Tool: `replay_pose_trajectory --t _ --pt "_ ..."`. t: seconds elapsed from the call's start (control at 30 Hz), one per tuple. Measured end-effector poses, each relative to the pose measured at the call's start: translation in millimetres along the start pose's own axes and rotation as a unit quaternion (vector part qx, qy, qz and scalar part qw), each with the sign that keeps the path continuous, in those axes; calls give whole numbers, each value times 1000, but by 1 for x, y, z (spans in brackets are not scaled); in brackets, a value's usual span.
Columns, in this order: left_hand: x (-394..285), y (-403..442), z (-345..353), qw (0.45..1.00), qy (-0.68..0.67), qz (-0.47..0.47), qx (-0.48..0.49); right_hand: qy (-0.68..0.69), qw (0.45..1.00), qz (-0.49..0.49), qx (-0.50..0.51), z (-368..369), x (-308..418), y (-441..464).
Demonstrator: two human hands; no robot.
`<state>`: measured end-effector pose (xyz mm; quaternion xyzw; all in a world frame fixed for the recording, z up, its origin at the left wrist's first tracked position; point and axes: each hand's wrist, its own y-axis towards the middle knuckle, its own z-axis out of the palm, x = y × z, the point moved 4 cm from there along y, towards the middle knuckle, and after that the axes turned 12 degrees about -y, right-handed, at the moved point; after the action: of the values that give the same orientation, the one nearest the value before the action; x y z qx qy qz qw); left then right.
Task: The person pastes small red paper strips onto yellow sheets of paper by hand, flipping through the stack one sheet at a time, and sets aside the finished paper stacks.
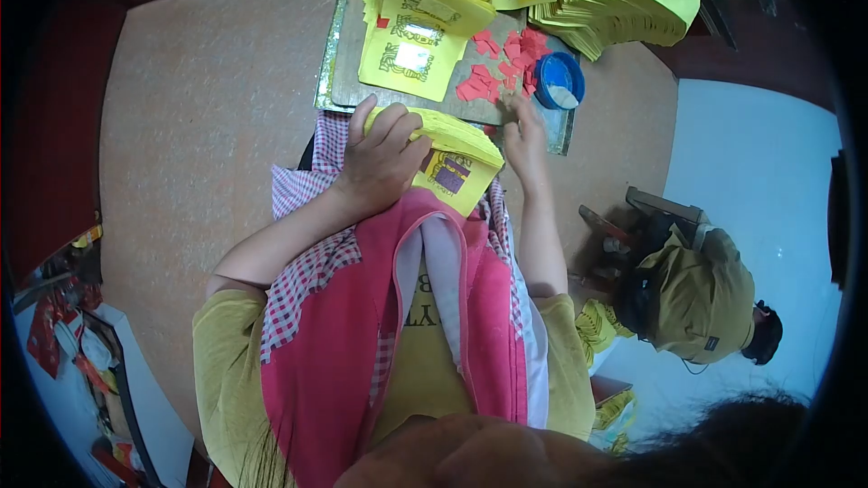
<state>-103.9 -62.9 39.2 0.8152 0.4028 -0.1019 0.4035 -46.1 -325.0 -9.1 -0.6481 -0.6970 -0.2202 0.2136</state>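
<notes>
Speckled tan floor surrounds the bench, whose board carries yellow paper and a scatter of small red paper pieces. Below its near edge, over my lap, lies the paper stack, a thick yellow bundle tilted so that its edges fan along the top and its front sheet shows dark printed figures around a dark purplish square. My left hand is closed on the left part of this stack, the fingers bent over its upper edge and the knuckles turned upward. My right hand is raised beside the right end of the stack, at the near edge of the bench and just below the red pieces; its fingers are partly bent, but I cannot tell whether the tips meet or have hold of anything. On the bench, nearer the left side, a printed sheet bearing shiny squares protrudes from under other folded yellow sheets. To the right of the red pieces sits a round blue dish containing a white substance. Behind the dish, a long row of yellow paper is packed in a leaning bundle. My pink garment with checked sleeves covers the front of my body. At the right, well apart from my hands, a person in a khaki jacket is bent forward.
</notes>
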Motion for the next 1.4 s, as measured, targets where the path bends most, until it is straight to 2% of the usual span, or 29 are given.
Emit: replay_pose_trajectory --t 0.07,0.1,0.13,0.2,0.27,0.33,0.37,0.4,0.47,0.53,0.6,0.67,0.77,0.9,0.93,1.0,1.13,1.2,1.27,1.37,1.4 --pt "-1 0 -3 1000 2 -4 -5 -204 977 -36 -43 12 2 -5" --pt "-1 0 -2 1000 5 0 -1 -266 963 -37 -12 14 11 -5" --pt "-2 0 -2 1000 8 6 4 -265 964 -34 -11 20 7 -8" --pt "-1 0 -2 1000 7 11 8 -387 915 -114 -25 32 7 -11" --pt "-2 -1 -1 1000 4 18 8 -380 918 -111 -15 14 9 -6" --pt "-3 -2 0 1000 5 18 12 -265 963 -28 28 2 7 4" --pt "-2 -3 -1 1000 7 15 10 -244 968 -36 -35 -6 16 5" --pt "-3 -3 -1 1000 2 17 9 -243 969 -40 -32 -9 20 8" --pt "-3 -3 -2 1000 1 15 10 -125 992 -9 0 -15 26 11" --pt "-3 -3 -2 1000 -2 17 12 -78 995 -47 -34 -22 63 10" --pt "-3 -3 -4 1000 0 15 15 -16 996 -82 35 -22 84 9" --pt "-4 -3 -4 1000 0 12 13 -17 995 -96 37 -26 98 9" --pt "-2 -4 -2 1000 8 -3 25 -45 982 -159 93 -22 120 0" --pt "-3 -2 0 1000 8 3 11 -75 969 -166 165 -11 134 -1" --pt "-4 -2 -1 1000 6 4 8 -75 969 -166 164 -7 136 0" --pt "-3 -2 0 1000 4 3 10 -160 958 -188 147 0 141 2" --pt "-3 -2 -1 1000 4 9 11 -177 961 -166 135 0 133 3" --pt "-2 -2 -3 1000 -2 2 17 -145 972 -156 97 -11 125 -1" --pt "-3 -2 -2 1000 -10 0 22 -159 971 -137 110 -17 123 -7" --pt "-2 -2 -1 1000 -5 -8 19 -161 971 -164 66 -24 128 -18" --pt "-2 -2 -2 1000 -7 -10 18 -185 959 -202 66 -27 135 -22"
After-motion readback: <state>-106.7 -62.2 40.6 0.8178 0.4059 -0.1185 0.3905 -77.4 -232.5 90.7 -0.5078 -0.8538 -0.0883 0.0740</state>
